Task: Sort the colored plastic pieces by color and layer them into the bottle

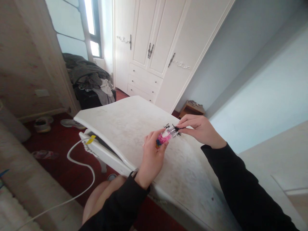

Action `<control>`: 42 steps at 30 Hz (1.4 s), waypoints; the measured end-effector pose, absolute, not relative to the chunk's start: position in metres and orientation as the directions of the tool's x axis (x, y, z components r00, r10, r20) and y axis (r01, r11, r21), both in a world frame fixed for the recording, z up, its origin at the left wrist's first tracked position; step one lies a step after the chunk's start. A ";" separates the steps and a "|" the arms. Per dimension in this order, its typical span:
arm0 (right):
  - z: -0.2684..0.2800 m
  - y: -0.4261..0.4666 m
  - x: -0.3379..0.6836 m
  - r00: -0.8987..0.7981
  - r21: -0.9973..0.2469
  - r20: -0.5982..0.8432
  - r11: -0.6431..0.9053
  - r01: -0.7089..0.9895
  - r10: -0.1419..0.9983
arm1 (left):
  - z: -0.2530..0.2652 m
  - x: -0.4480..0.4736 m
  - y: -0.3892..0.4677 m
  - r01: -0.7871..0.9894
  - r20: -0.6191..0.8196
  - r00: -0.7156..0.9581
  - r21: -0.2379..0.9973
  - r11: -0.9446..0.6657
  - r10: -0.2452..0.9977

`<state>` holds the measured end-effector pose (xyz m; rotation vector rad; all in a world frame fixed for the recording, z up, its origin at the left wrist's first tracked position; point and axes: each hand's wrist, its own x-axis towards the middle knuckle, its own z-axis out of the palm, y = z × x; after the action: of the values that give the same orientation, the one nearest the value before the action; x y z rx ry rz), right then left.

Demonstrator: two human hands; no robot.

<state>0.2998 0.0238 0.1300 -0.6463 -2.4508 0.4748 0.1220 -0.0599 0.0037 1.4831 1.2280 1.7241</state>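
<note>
My left hand (154, 150) is closed around a small clear container (165, 136), tilted with its mouth up to the right above the white table (127, 125). Bright pink, blue and yellow bits show inside the container. Thin black strands (179, 133) stick out around its mouth end. At that end, my right hand (198, 126) pinches a small black thing (176, 128) between thumb and fingers; its exact kind is too small to tell. Both hands are over the far right half of the tabletop.
A partly open drawer (103, 150) with a yellow tag (90, 139) juts from the table's left side. A white cable (92, 173) hangs there. Beyond stand a white wardrobe (146, 64), a heap of dark clothes (89, 73) and shoes (43, 124) on the red floor.
</note>
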 end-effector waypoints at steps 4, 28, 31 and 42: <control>0.134 0.020 0.299 -0.786 -0.330 0.388 0.868 0.370 0.482 | 0.003 0.122 -0.060 0.162 0.459 -0.222 0.887 -0.432 0.860; 0.130 0.015 0.287 -0.686 -0.520 0.395 0.764 0.381 0.611 | 0.003 0.121 -0.059 0.119 0.475 -0.188 0.880 -0.460 0.860; 0.126 0.014 0.285 -0.587 -0.612 0.439 0.704 0.360 0.681 | 0.003 0.121 -0.060 0.109 0.471 -0.180 0.882 -0.458 0.864; 0.122 0.013 0.289 -0.636 -0.532 0.391 0.727 0.434 0.665 | 0.002 0.121 -0.059 0.025 0.432 -0.200 0.900 -0.436 0.880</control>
<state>0.2892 0.0126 0.1221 -0.8302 -2.3521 0.5284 0.1207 -0.0587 0.0022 1.4166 1.0938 1.7073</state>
